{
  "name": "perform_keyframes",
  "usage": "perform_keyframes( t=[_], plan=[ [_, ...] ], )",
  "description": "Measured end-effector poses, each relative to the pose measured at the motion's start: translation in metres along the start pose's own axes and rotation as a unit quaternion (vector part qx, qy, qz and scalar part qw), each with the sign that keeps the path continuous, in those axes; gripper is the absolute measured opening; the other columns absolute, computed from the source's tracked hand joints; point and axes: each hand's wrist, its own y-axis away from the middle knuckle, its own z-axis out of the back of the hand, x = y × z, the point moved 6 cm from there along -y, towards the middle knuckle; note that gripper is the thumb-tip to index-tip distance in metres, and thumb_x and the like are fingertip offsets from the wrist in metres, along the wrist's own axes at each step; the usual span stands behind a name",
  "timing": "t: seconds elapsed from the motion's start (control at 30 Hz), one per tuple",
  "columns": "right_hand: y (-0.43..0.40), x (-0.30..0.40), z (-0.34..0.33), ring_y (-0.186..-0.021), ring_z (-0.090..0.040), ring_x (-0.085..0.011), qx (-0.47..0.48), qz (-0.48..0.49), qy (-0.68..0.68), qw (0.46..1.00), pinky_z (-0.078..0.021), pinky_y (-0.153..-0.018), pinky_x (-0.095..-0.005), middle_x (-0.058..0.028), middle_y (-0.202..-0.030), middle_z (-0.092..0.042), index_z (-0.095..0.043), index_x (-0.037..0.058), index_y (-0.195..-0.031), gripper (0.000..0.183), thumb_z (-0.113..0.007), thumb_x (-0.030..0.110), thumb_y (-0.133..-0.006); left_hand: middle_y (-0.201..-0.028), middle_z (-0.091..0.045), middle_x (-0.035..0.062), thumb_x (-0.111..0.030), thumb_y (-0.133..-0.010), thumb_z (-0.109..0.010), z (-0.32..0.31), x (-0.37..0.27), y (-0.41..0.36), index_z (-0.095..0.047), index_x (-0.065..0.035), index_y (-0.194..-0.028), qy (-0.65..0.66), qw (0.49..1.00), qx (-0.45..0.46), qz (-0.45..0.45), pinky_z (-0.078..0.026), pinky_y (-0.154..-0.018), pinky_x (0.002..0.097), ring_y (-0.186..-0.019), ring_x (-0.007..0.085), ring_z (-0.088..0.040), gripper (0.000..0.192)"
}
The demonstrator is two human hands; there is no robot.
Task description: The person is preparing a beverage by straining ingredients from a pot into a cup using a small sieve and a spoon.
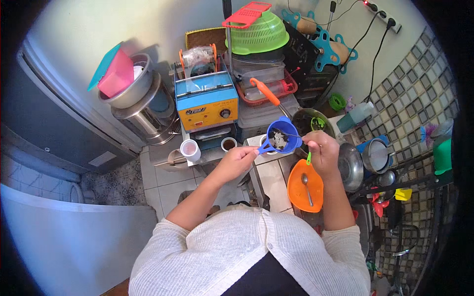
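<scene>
My left hand (pixel 235 162) grips the handle of a blue plastic strainer (pixel 266 148). Pale mesh and dark wet bits (pixel 278 139) show inside its bowl. Partly hidden under the strainer stands a white cup (pixel 263 140). My right hand (pixel 323 152) pinches a thin metal utensil (pixel 292 135), probably a spoon, whose tip reaches into the strainer. Behind that hand is a metal pot (pixel 326 117) with dark contents and a green utensil (pixel 317 123). Below lies an orange plastic bowl (pixel 298 192) holding a metal spoon (pixel 306 185).
A blue and yellow cup sealer (pixel 207 100) stands ahead. Near it are a cup of dark liquid (pixel 229 144) and a white cup (pixel 190 149) with pinkish contents. An orange-handled utensil (pixel 266 92) juts from the pot. Metal pans (pixel 350 166) crowd the right side.
</scene>
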Motion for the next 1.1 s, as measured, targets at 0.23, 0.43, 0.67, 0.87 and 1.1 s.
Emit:
perform_keyframes(
  t=[0.23, 0.43, 0.67, 0.87, 1.1],
  plan=[
    [0.012, 0.006, 0.002, -0.064, -0.060, -0.0297, 0.055, 0.043, 0.056, 0.996, -0.0480, -0.059, -0.0370, -0.0126, -0.073, -0.060, -0.056, 0.0020, -0.078, 0.018, -0.057, 0.016, -0.089, -0.059, -0.040, -0.0059, -0.024, -0.095, -0.050, 0.007, -0.002, 0.002, -0.064, -0.0049, -0.114, -0.074, 0.996, -0.044, -0.030, -0.033, -0.050, 0.0232, -0.055, 0.0038, -0.037, 0.030],
    [0.020, 0.012, -0.008, -0.063, -0.061, -0.0293, 0.017, -0.003, -0.005, 1.000, -0.0479, -0.057, -0.0354, -0.0124, -0.074, -0.061, -0.055, 0.0019, -0.081, 0.018, -0.054, 0.016, -0.092, -0.064, -0.048, -0.0008, -0.024, -0.094, -0.052, 0.008, -0.002, 0.000, -0.062, -0.0023, -0.114, -0.103, 0.993, -0.049, -0.022, -0.039, -0.057, 0.0257, -0.062, 0.0068, -0.043, 0.032],
    [0.019, -0.001, -0.003, -0.063, -0.061, -0.0264, -0.035, 0.024, 0.039, 0.998, -0.0482, -0.058, -0.0329, -0.0121, -0.076, -0.062, -0.058, 0.0015, -0.081, 0.020, -0.055, 0.018, -0.092, -0.059, -0.039, -0.0096, -0.022, -0.097, -0.049, 0.004, -0.001, 0.000, -0.062, -0.0046, -0.117, -0.098, 0.991, -0.031, -0.086, -0.028, -0.046, 0.0203, -0.051, 0.0014, -0.034, 0.030],
    [0.018, -0.006, 0.003, -0.068, -0.060, -0.0230, 0.098, -0.079, -0.082, 0.989, -0.0473, -0.062, -0.0301, -0.0102, -0.077, -0.061, -0.060, 0.0001, -0.082, 0.021, -0.057, 0.019, -0.091, -0.058, -0.038, -0.0098, -0.021, -0.097, -0.049, 0.015, 0.004, 0.003, -0.061, -0.0048, -0.119, -0.088, 0.993, -0.037, -0.072, -0.028, -0.046, 0.0203, -0.051, 0.0012, -0.034, 0.031],
    [0.017, -0.011, 0.005, -0.067, -0.055, -0.0155, 0.087, -0.114, -0.108, 0.984, -0.0449, -0.061, -0.0269, -0.0085, -0.079, -0.058, -0.059, -0.0009, -0.082, 0.021, -0.057, 0.018, -0.091, -0.058, -0.039, -0.0091, -0.022, -0.096, -0.049, 0.011, 0.000, 0.002, -0.064, -0.0072, -0.116, -0.108, 0.990, -0.046, -0.075, -0.028, -0.045, 0.0209, -0.051, 0.0015, -0.033, 0.029]
  ],
)
